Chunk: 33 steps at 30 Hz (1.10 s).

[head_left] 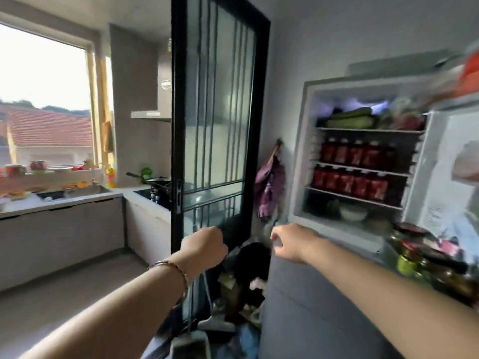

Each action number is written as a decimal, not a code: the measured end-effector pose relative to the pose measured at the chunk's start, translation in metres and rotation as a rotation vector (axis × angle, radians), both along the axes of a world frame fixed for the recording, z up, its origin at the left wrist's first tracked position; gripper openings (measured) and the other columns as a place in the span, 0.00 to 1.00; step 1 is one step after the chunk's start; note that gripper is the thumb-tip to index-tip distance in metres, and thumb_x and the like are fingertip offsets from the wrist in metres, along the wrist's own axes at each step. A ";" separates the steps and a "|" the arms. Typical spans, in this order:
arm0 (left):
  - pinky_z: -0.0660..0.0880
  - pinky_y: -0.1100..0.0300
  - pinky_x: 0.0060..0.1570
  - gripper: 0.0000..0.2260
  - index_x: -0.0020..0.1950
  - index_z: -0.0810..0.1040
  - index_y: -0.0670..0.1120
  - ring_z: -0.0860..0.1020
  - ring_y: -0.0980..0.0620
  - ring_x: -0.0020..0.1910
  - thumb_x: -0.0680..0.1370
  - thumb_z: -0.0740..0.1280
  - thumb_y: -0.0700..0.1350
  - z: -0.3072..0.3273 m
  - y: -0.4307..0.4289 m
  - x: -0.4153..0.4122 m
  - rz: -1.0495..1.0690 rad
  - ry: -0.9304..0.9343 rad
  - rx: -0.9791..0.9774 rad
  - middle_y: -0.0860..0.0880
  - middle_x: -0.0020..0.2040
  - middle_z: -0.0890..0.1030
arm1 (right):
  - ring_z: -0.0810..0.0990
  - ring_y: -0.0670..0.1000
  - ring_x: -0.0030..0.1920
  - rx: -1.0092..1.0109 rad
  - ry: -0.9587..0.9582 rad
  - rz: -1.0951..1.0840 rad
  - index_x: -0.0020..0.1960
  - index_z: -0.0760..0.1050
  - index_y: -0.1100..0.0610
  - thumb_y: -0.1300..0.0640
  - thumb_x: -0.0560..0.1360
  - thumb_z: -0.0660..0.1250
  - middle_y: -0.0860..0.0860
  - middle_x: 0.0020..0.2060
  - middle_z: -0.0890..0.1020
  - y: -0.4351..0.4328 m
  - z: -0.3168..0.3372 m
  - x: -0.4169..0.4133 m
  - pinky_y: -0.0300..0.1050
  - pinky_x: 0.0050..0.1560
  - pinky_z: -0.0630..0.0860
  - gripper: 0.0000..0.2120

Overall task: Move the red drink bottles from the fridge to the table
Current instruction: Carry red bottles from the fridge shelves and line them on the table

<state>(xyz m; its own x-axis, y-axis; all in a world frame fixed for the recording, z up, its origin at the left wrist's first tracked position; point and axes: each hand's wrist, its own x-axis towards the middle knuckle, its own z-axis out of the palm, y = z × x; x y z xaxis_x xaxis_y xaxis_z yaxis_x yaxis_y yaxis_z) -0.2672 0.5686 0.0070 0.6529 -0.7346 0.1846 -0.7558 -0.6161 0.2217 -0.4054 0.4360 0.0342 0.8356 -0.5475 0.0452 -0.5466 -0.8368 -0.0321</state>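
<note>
The fridge [302, 156] stands open with red drink bottles [355, 154] ranged in rows on two middle shelves, while the left hand [204, 246], fingers curled on nothing, and the right hand [290, 242], loosely bent and empty, hover apart short of it.

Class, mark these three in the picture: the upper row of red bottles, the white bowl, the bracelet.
upper row of red bottles [355, 153], head view, label of a middle bottle.
white bowl [353, 213], head view, its outer wall.
bracelet [178, 268], head view, band atop the wrist.
</note>
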 end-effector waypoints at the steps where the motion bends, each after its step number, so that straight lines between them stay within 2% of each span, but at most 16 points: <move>1: 0.71 0.58 0.41 0.11 0.54 0.79 0.44 0.79 0.44 0.51 0.77 0.60 0.46 0.006 -0.031 0.003 -0.043 -0.018 -0.010 0.46 0.53 0.80 | 0.77 0.58 0.58 -0.014 -0.002 -0.045 0.62 0.72 0.53 0.56 0.76 0.59 0.53 0.60 0.77 -0.024 0.007 -0.002 0.46 0.54 0.73 0.15; 5: 0.74 0.56 0.45 0.13 0.55 0.79 0.45 0.79 0.44 0.52 0.78 0.58 0.46 0.034 -0.147 0.017 -0.192 -0.104 -0.078 0.47 0.53 0.81 | 0.79 0.57 0.53 -0.059 -0.026 -0.215 0.57 0.77 0.56 0.57 0.76 0.60 0.54 0.55 0.79 -0.121 0.030 0.001 0.46 0.49 0.75 0.12; 8: 0.73 0.56 0.47 0.11 0.54 0.78 0.44 0.78 0.45 0.53 0.79 0.58 0.45 0.054 -0.231 0.037 -0.316 -0.157 -0.098 0.46 0.54 0.80 | 0.80 0.56 0.50 -0.059 -0.070 -0.355 0.53 0.78 0.56 0.58 0.75 0.60 0.53 0.51 0.81 -0.193 0.049 0.011 0.44 0.44 0.74 0.11; 11: 0.70 0.58 0.42 0.11 0.53 0.78 0.44 0.79 0.43 0.52 0.77 0.59 0.44 0.073 -0.313 0.060 -0.410 -0.179 -0.118 0.46 0.53 0.81 | 0.80 0.55 0.49 -0.069 -0.112 -0.464 0.52 0.78 0.55 0.56 0.76 0.61 0.52 0.49 0.81 -0.260 0.069 0.023 0.47 0.47 0.76 0.09; 13: 0.71 0.58 0.43 0.10 0.52 0.77 0.45 0.79 0.43 0.51 0.77 0.59 0.45 0.085 -0.361 0.072 -0.475 -0.188 -0.133 0.46 0.52 0.81 | 0.79 0.55 0.50 -0.090 -0.124 -0.524 0.52 0.78 0.54 0.56 0.76 0.61 0.52 0.50 0.81 -0.301 0.076 0.030 0.48 0.51 0.77 0.09; 16: 0.71 0.57 0.44 0.11 0.55 0.76 0.45 0.78 0.44 0.51 0.79 0.57 0.46 0.097 -0.431 0.087 -0.548 -0.221 -0.155 0.46 0.53 0.80 | 0.79 0.55 0.48 -0.143 -0.150 -0.597 0.48 0.78 0.53 0.57 0.75 0.61 0.51 0.48 0.80 -0.359 0.083 0.037 0.46 0.48 0.76 0.08; 19: 0.69 0.57 0.41 0.10 0.55 0.75 0.45 0.79 0.45 0.50 0.79 0.57 0.46 0.100 -0.491 0.095 -0.594 -0.209 -0.187 0.46 0.52 0.80 | 0.80 0.55 0.50 -0.179 -0.180 -0.662 0.49 0.79 0.53 0.55 0.74 0.63 0.51 0.49 0.82 -0.412 0.086 0.037 0.47 0.51 0.77 0.08; 22: 0.71 0.57 0.40 0.10 0.53 0.75 0.45 0.77 0.46 0.44 0.79 0.57 0.46 0.099 -0.543 0.096 -0.639 -0.197 -0.229 0.47 0.46 0.78 | 0.80 0.54 0.50 -0.222 -0.190 -0.706 0.52 0.78 0.53 0.55 0.74 0.63 0.51 0.50 0.81 -0.461 0.083 0.037 0.46 0.49 0.77 0.09; 26: 0.77 0.55 0.46 0.09 0.55 0.74 0.48 0.79 0.47 0.46 0.80 0.57 0.47 0.100 -0.623 0.092 -0.711 -0.221 -0.345 0.49 0.49 0.81 | 0.79 0.53 0.51 -0.326 -0.320 -0.716 0.55 0.76 0.52 0.54 0.76 0.62 0.50 0.53 0.79 -0.546 0.081 0.042 0.45 0.46 0.75 0.09; 30: 0.72 0.57 0.44 0.10 0.55 0.75 0.48 0.79 0.47 0.47 0.79 0.56 0.46 0.113 -0.702 0.088 -0.735 -0.232 -0.408 0.49 0.50 0.81 | 0.74 0.57 0.61 -0.327 -0.445 -0.719 0.65 0.70 0.52 0.51 0.76 0.64 0.54 0.64 0.71 -0.647 0.101 0.053 0.50 0.59 0.74 0.19; 33: 0.69 0.59 0.41 0.10 0.56 0.75 0.48 0.78 0.49 0.47 0.79 0.57 0.46 0.125 -0.751 0.092 -0.739 -0.239 -0.427 0.50 0.50 0.80 | 0.64 0.63 0.70 -0.194 -0.580 -0.774 0.75 0.54 0.50 0.46 0.74 0.66 0.60 0.72 0.61 -0.719 0.115 0.065 0.54 0.66 0.67 0.35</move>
<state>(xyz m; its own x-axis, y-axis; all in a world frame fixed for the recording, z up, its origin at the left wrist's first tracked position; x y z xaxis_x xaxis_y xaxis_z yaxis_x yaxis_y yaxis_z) -0.1750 -0.1820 0.1321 -0.0520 -0.7904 0.6104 -0.9834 0.1471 0.1066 -0.3409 -0.2834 0.1492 0.0698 -0.8734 0.4819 -0.8884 -0.2741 -0.3683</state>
